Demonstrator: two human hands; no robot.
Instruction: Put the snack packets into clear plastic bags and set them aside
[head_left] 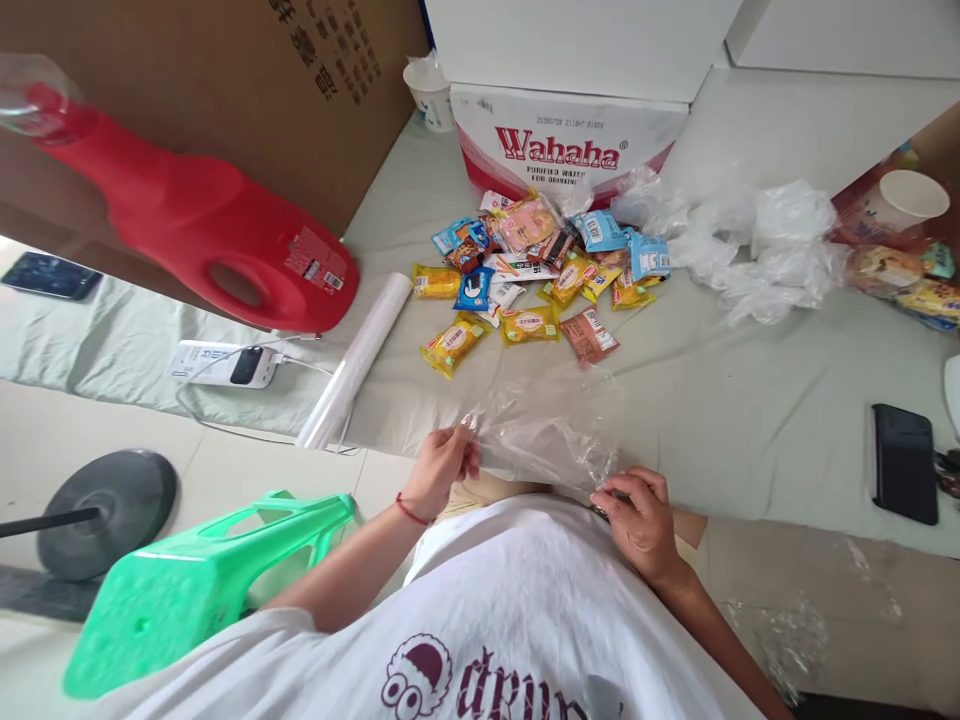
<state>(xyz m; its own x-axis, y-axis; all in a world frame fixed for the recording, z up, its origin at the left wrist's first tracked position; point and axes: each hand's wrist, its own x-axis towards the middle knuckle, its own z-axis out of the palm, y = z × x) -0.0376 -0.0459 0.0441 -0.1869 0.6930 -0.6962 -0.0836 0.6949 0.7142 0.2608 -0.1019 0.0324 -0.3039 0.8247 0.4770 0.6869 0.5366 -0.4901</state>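
A clear plastic bag [551,420] is stretched between my two hands at the near edge of the cloth-covered surface. My left hand [444,465] pinches its left side, and my right hand [637,515] grips its right corner. The bag looks flat and see-through, with nothing visible inside. Just beyond it lies a loose pile of small wrapped snacks. The nearest are a brown packet [590,336], a yellow packet [529,325] and another yellow packet [453,345]. Blue packets [600,231] and a pink-wrapped snack [528,222] lie farther back.
A roll of plastic bags [356,360] lies left of the snacks. Crumpled clear bags [772,245] spread at right, near a black phone [904,462]. A Wahaha carton [570,145] stands behind. At left are a red bottle [225,230], a power bank [225,364] and a green stool [172,600].
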